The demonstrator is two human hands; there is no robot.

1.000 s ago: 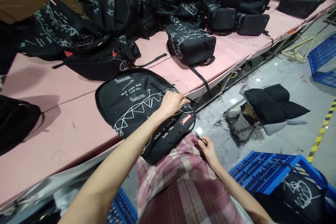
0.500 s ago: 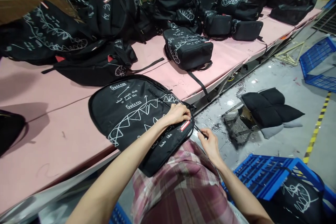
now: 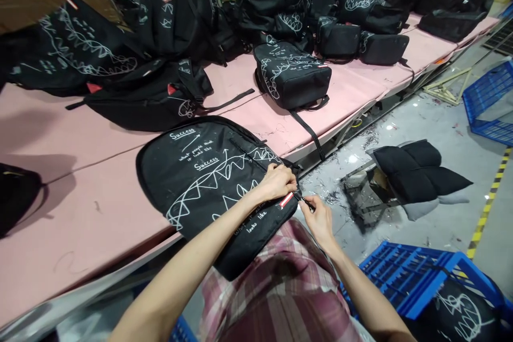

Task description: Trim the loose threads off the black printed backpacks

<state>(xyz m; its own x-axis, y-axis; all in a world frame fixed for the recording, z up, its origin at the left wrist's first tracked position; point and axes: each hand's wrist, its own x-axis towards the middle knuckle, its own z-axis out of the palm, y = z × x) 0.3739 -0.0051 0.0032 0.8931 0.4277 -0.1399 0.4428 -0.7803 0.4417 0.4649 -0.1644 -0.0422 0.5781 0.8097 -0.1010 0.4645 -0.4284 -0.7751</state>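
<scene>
The left hand [image 3: 278, 181] lies across the bag [image 3: 216, 181], its fingers bunched and pinching at the right-hand edge; whether a thread is caught between the fingertips too is hidden. The right hand [image 3: 317, 218], just off that same edge, has thumb and fingers pressed together on a small dark tool [image 3: 306, 202], likely snips, pointing at the bag; whether its tips touch cannot be told. The tag [image 3: 287, 200] sits on the bag just below the left fingertips.

The bag lies printed side up, partly on the table [image 3: 100, 176], its near part over the table's edge towards the plaid shirt [image 3: 288, 299]. The step in hand looks like close work at the bag's edge, probably trimming, with the left hand steadying and the right bringing the tool in. A next move would call for a taut, steady edge, and tips kept clear of the left fingers, fabric and tag.

Beyond the bag stands a boxy bag [image 3: 296, 83], its strap [image 3: 308, 131] hanging over the table's edge; a slumped bag [image 3: 144, 101] lies beyond and to the left. Right of the bag, well apart, are a padded stool [image 3: 412, 173] and, nearer the person, a crate [image 3: 404, 272].
</scene>
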